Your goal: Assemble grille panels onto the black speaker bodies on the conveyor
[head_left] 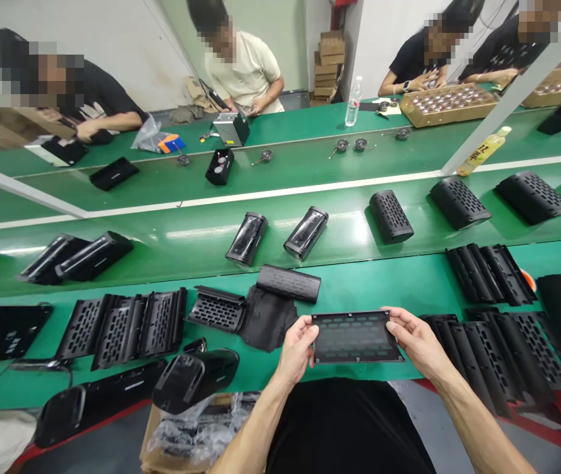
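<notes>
One slotted panel (354, 339) (blk), ends held, L hand (295, 350), R hand (417, 339)

Green workbench (255, 376), slotted black panels (163, 322) left and right, thin dark sheets (268, 322).

We hold one black slotted panel (357, 338) between left hand (295, 347) and right hand (417, 341). Beyond it we list glossy black casings (247, 238), one clear bottle (353, 105), one yellow bottle (482, 153).
</notes>
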Motion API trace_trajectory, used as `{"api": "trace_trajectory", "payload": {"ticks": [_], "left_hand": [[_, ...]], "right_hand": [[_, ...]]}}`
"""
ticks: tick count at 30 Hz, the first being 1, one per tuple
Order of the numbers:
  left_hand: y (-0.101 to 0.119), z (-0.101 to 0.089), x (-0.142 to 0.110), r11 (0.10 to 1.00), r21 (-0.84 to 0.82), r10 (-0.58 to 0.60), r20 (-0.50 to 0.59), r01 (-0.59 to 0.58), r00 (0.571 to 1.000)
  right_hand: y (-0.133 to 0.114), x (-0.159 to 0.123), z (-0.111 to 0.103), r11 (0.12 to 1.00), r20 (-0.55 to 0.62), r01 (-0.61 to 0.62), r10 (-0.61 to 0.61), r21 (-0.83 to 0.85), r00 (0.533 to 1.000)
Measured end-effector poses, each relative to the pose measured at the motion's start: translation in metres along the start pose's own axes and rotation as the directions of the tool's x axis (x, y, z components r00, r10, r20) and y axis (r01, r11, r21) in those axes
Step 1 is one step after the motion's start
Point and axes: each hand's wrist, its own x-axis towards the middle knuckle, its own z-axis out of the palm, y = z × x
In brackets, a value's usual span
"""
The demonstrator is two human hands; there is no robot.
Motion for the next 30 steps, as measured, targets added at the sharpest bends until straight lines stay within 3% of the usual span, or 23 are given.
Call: {"api": "trace_trajectory", "payload": {"ticks": [7,16,30], "left_hand": [[0.002,0.002,0.006,0.999,0.019,0.033,-0.039,-0.032,0.999],[0.007,0.002,0.01,1.0,0.01,-0.007,-0.026,0.008,1.0],[0.0,-0.009,0.02,0.998,0.04,0.058,-0.023,-0.057,0.998]], "right_hand": [[0.001,0.005,0.0,0.999,0.003,-0.017,0.017,0.04,1.0],[-0.004,0.007,0.0,0.999,0.0,-0.038,0.038,0.036,0.999],[-0.004,0.012,0.0,0.997,0.041,-0.029,0.026,0.073,0.999]]}}
